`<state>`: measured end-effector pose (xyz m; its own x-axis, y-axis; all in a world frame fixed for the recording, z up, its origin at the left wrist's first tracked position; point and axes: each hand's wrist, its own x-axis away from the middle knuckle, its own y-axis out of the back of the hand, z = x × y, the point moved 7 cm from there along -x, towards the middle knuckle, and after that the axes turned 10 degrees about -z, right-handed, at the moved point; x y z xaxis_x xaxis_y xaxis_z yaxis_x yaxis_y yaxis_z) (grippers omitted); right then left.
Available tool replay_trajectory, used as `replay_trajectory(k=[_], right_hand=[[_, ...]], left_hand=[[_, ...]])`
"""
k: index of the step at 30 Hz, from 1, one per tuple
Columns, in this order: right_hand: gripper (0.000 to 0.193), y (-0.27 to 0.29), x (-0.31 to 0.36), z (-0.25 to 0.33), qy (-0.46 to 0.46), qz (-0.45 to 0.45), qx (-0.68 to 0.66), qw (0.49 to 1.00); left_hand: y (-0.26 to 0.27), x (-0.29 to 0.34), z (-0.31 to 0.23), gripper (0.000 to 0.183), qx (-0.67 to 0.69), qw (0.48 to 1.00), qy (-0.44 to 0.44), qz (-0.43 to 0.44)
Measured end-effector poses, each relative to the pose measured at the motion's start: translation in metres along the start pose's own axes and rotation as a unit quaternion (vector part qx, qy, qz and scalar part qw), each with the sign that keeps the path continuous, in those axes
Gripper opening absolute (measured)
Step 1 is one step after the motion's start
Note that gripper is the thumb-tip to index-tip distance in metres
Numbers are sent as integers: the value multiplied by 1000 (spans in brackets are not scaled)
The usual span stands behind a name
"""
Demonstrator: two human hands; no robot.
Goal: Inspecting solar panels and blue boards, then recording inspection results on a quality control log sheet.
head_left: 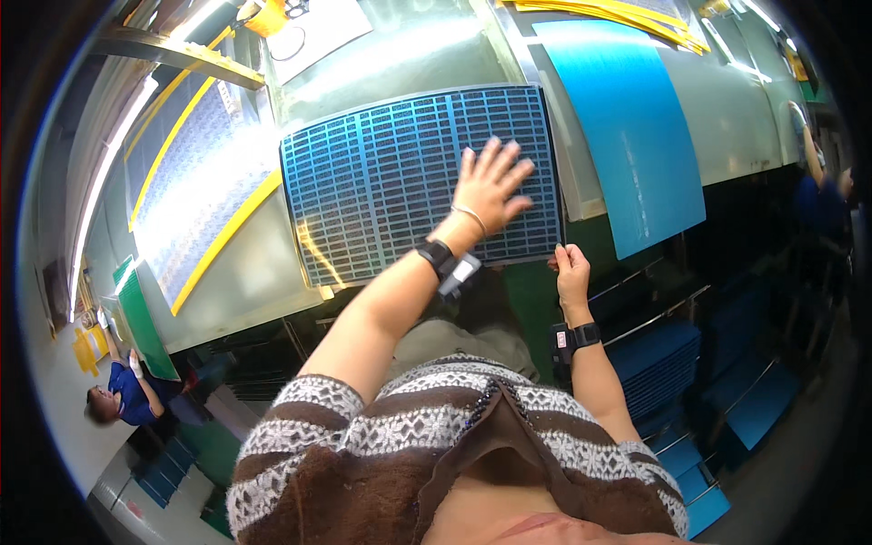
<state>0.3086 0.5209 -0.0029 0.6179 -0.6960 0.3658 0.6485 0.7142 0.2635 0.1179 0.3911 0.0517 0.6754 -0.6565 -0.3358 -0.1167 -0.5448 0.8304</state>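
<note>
A blue panel with a dark grid pattern [336, 182] lies on the pale work table in front of me. Over its right half is my left hand [490, 193], fingers spread; whether the palm presses on the surface or hovers cannot be made out. My right hand [571, 272] is closed at the panel's near right corner, thumb and fingers pinching the edge there. Each wrist wears a black strap with a small device, and a thin bracelet circles the left one.
A plain blue sheet [627, 136] hangs over the table's front edge to the right. Yellow-edged screens [204, 195] lean at the left. Racks with blue sheets [649, 363] stand low at the right. One person in blue [136, 395] works far left, another at the far right.
</note>
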Motion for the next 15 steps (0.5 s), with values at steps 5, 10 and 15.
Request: replay_trajectory(k=[5,10,15], right_hand=[[23,37,-25,7,-14,-67,5,998],[20,48,-43,39,35,-5,353,935],[44,-12,-43,143,469,3,375,800]], left_hand=[[44,-23,125,61,-199,963,154,-96],[84,54,188,69,-324,886,310,-113],[114,135,198,72,-369,816,420,-146]])
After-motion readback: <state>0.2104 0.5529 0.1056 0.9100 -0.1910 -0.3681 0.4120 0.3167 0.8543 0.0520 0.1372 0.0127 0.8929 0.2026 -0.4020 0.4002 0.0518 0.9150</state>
